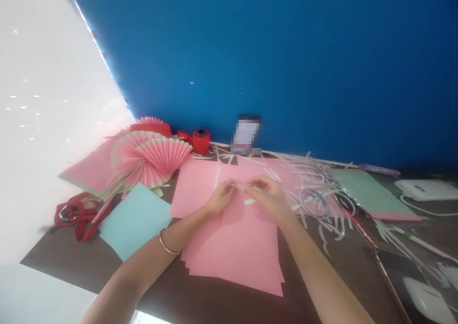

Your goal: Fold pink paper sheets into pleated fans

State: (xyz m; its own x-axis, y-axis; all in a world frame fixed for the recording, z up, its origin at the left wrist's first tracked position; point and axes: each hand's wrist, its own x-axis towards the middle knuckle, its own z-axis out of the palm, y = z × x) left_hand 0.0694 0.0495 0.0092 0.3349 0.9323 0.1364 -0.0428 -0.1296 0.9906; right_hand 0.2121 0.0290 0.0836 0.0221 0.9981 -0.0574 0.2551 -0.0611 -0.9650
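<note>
My left hand [222, 197], with a bracelet on its wrist, is closed with thumb and fingertips pinched together. My right hand [270, 197] faces it, its fingers also pinched. Between the fingertips runs a small narrow pale strip [246, 185], partly hidden and blurred. Both hands are just above a fanned stack of pink paper sheets [236, 252] on the dark table. A short pale green strip [249, 202] shows below the right fingers. Another pink sheet [193, 183] with a white strip lies beyond the left hand.
Pink pleated paper fans [164, 157] with green edges lie at left, near a light blue sheet [138, 219] and red straps [80, 216]. A red tape roll [201, 141] and a phone [246, 134] stand against the blue wall. Curled white strips [334, 209] and green sheets [372, 190] are right.
</note>
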